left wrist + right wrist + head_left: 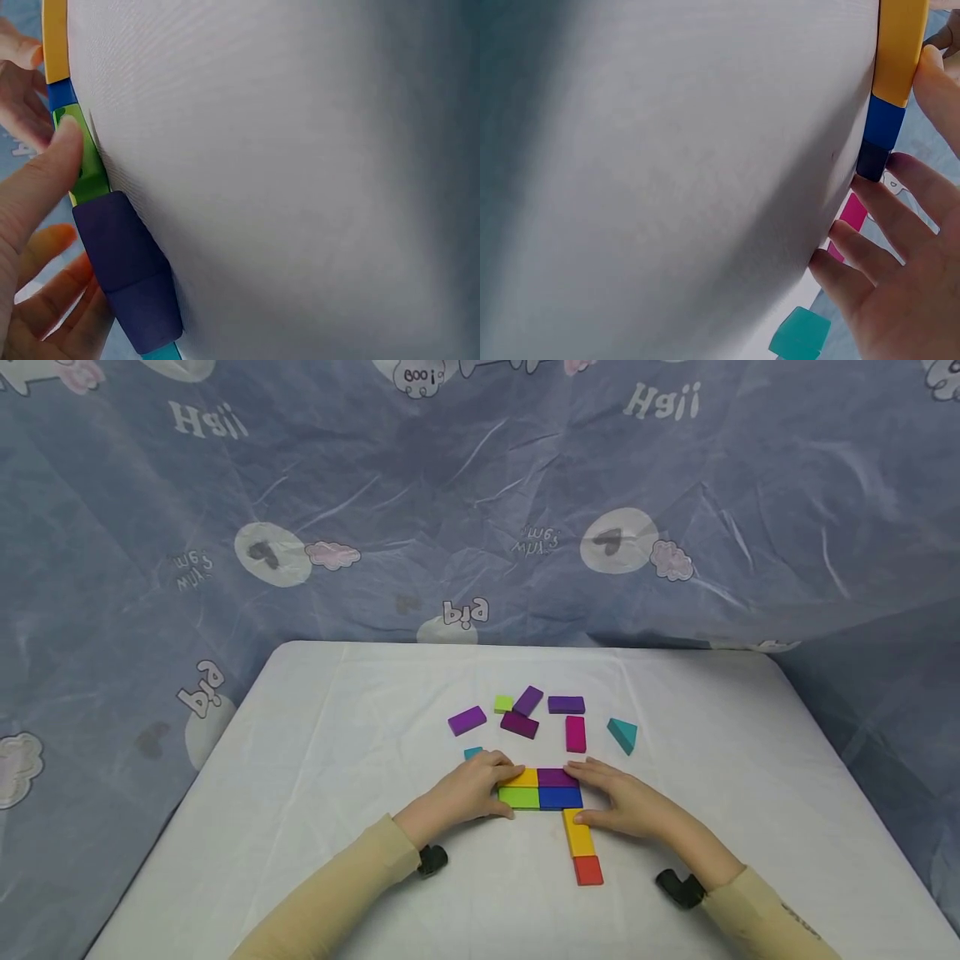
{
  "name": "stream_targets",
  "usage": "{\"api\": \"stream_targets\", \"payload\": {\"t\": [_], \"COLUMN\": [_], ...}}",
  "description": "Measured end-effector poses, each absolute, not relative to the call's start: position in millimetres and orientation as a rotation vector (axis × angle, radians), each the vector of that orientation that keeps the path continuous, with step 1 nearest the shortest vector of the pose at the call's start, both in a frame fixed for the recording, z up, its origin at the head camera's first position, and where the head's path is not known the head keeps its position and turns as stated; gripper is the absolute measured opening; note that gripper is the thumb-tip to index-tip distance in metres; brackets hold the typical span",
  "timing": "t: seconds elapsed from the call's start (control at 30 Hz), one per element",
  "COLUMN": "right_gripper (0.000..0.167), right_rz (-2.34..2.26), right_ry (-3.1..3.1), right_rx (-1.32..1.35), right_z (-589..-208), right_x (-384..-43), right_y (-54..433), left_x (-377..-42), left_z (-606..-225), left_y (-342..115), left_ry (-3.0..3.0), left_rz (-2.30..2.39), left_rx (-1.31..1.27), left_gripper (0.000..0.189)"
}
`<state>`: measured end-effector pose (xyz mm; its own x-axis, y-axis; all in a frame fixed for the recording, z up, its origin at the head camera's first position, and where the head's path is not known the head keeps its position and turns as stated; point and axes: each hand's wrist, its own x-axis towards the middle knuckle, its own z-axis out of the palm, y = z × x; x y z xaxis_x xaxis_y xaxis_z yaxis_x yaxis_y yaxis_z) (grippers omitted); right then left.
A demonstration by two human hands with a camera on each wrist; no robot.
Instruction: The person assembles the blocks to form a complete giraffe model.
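My left hand (468, 789) rests at the left end of a small block arrangement, its thumb against the green block (519, 798) and its index finger by a yellow block (529, 777). A purple block (557, 777) and a blue block (561, 798) adjoin these on the right. Fingers spread, my right hand (630, 802) touches the right end; its thumb meets a longer yellow block (578, 835) that slants down to a red block (588, 871). In the left wrist view, a dark purple shape (124, 255) stands beside the green block; the head view hides it.
Behind the arrangement lie several loose pieces: purple blocks (467, 721), a small green one (503, 704), a magenta block (575, 734) and a teal triangle (623, 735). A blue piece (472, 752) is partly covered by my left hand. White cloth (360, 718) covers the table.
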<state>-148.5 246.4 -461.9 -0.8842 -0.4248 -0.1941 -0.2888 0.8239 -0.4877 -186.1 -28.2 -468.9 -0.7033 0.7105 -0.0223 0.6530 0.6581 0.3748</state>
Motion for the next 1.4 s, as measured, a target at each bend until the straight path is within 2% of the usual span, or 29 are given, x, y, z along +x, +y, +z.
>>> {"api": "stream_targets", "payload": {"t": [0.13, 0.27, 0.5, 0.7, 0.8, 0.97, 1.07, 1.4], "right_gripper": [0.075, 0.074, 0.075, 0.075, 0.074, 0.074, 0.075, 0.075], "right_rz": [-0.655, -0.656, -0.660, -0.682, -0.683, -0.708, -0.715, -0.703], "right_ry": [2.717, 2.718, 2.717, 2.724, 2.729, 2.719, 2.706, 2.710], "right_rx": [-0.554, -0.555, -0.542, -0.568, -0.590, -0.565, -0.554, -0.539], "right_z": [-463.0, -463.1, -463.7, -463.5, -463.5, -464.1, -464.8, -463.0], "right_x": [-147.9, -147.6, -146.9, -146.8, -146.6, -145.6, -145.1, -145.3], "right_y": [247.8, 248.7, 249.6, 249.3, 249.8, 250.6, 251.3, 250.8], "left_x": [-185.5, -184.8, -189.3, -198.1, -200.9, -201.5, -200.8, -202.0], "left_z": [-468.0, -466.3, -466.1, -463.2, -463.3, -466.9, -470.1, -471.6], "left_y": [-28.9, -31.5, -39.5, -51.1, -55.4, -56.7, -55.6, -54.6], "left_ry": [2.693, 2.685, 2.745, 2.918, 2.916, 2.809, 2.783, 2.852], "left_rz": [0.539, 0.567, 0.622, 0.668, 0.681, 0.637, 0.606, 0.548], "left_rx": [1.100, 1.081, 1.066, 0.890, 0.795, 0.711, 0.708, 0.789], "left_gripper": [0.076, 0.073, 0.054, 0.040, 0.043, 0.067, 0.074, 0.067]}}
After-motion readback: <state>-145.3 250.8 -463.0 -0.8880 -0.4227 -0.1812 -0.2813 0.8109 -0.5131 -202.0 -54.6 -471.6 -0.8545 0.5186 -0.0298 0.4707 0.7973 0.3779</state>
